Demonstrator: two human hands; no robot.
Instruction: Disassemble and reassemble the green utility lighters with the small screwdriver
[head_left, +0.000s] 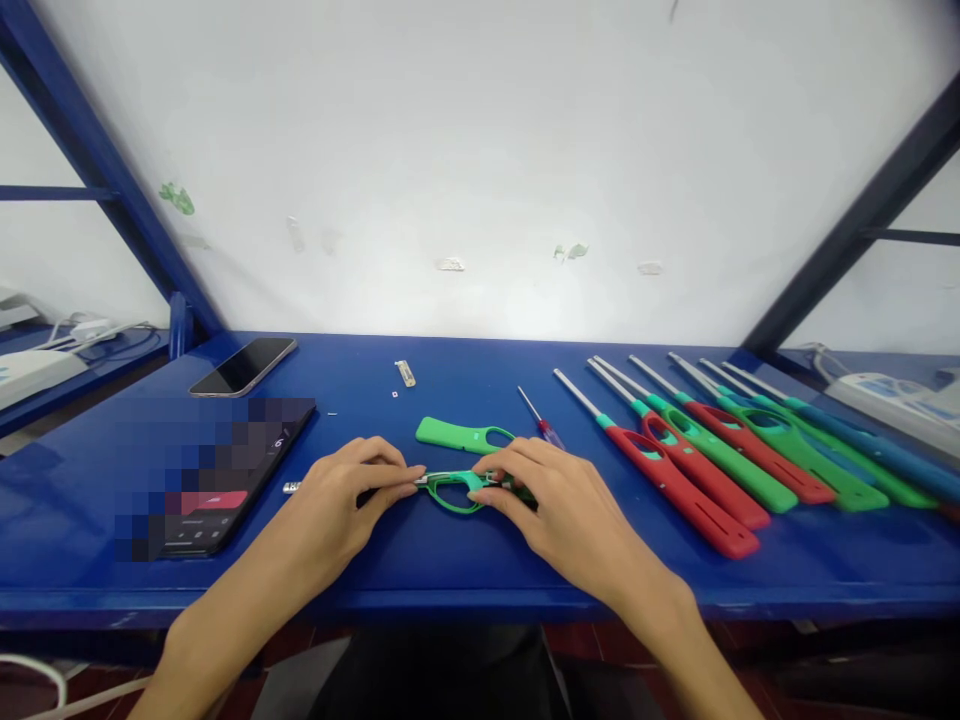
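green plastic forms the open lighter body [453, 477], located centrally near the front edge of the blue worktop [420, 570], directly before me. my left hand [345, 495] pinches its left end between thumb and index fingertip. my right hand [555, 495] pinches the body near the teal trigger, thumb below, index finger above; its right end is largely hidden under that hand. a loose green half-shell [457, 436] lies just beyond the lighter body. a screwdriver [551, 433] lies beyond my right hand, shaft pointing away from me. a small metal part [406, 373] lies farther back. at right, a row of long-necked lighters [731, 460] in red, green and blue lies with metal tubes directed rearward. at left lie two smartphones: one dark-screened [244, 367], one lit and partly pixelated [214, 500].
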